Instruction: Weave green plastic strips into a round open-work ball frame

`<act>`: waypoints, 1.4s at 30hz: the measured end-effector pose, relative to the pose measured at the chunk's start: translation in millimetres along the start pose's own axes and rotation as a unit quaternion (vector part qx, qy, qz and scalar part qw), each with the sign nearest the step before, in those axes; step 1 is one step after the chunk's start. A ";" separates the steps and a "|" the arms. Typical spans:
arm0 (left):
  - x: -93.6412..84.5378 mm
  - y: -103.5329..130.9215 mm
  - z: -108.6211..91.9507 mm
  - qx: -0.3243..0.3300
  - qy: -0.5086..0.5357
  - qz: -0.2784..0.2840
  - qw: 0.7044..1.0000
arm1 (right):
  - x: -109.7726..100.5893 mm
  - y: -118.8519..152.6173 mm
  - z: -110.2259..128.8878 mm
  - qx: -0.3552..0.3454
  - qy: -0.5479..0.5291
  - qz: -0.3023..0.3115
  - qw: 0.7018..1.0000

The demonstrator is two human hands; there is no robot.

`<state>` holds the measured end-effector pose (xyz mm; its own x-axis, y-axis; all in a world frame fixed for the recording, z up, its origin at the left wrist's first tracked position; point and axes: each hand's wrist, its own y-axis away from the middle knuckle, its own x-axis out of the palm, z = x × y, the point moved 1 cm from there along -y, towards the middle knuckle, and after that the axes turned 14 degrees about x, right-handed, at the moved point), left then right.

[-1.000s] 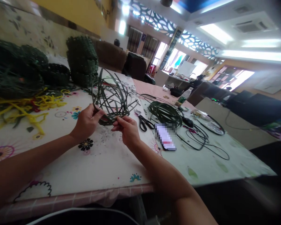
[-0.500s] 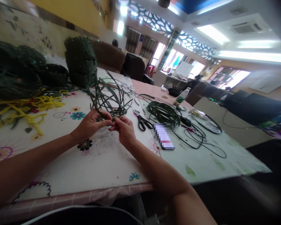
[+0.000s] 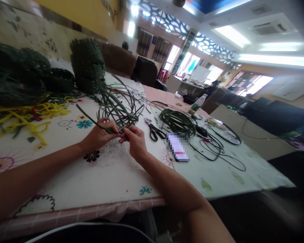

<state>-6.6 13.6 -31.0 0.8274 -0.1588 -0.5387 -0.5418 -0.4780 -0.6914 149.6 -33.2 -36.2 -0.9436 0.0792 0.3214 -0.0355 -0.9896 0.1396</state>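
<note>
A loose weave of dark green flat strips (image 3: 119, 106) stands on the flowered tablecloth, its ends fanning up and away from me. At its near edge my left hand (image 3: 102, 135) is closed on a strip, one end of which sticks out to the upper left past the knuckles. Right against it, the thumb and fingers of my right hand (image 3: 133, 136) pinch the weave's near edge. Fingertips of both hands almost meet, and they hide the exact spot they grip. Black-handled scissors (image 3: 154, 131) lie just right of my right hand.
A coil of green strip (image 3: 177, 120) and a phone (image 3: 177, 146) lie to the right, near a bottle (image 3: 199, 103) and looped cords. Finished-looking dark green woven baskets (image 3: 87, 65) stand at the left behind yellow strips (image 3: 38, 116). The table's front edge (image 3: 91, 211) is close to me.
The strip at my left hand has swung down from near upright to slant out leftward. Both hands stay close together at almost the same place.
</note>
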 end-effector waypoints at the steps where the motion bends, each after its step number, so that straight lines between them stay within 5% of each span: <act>1: 1.4 0.5 -0.2 0.000 -0.009 -0.007 1.000 | 0.4 -0.1 -0.3 0.001 -0.005 -0.001 1.000; 12: 10.9 3.3 4.3 0.034 -0.104 0.032 0.993 | 6.7 -0.9 -9.5 0.039 -0.053 0.005 0.998; 22: 7.9 3.2 0.2 -0.006 -0.017 -0.058 0.998 | 3.7 -4.7 -9.3 0.037 -0.061 0.046 0.996; 31: -10.5 -5.3 12.3 -0.051 0.099 0.019 0.994 | -2.2 -6.5 -3.5 0.020 0.001 0.134 0.991; 42: -10.8 -2.1 18.2 -0.059 0.171 0.007 0.983 | -9.1 -13.6 2.9 0.036 0.008 0.178 0.983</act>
<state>-17.0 32.1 -32.5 0.8321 -0.4377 -0.3406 -0.5494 -0.5673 -0.6134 159.7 -20.1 -38.4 -0.8973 -0.2737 0.3463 0.3211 -0.9431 0.0865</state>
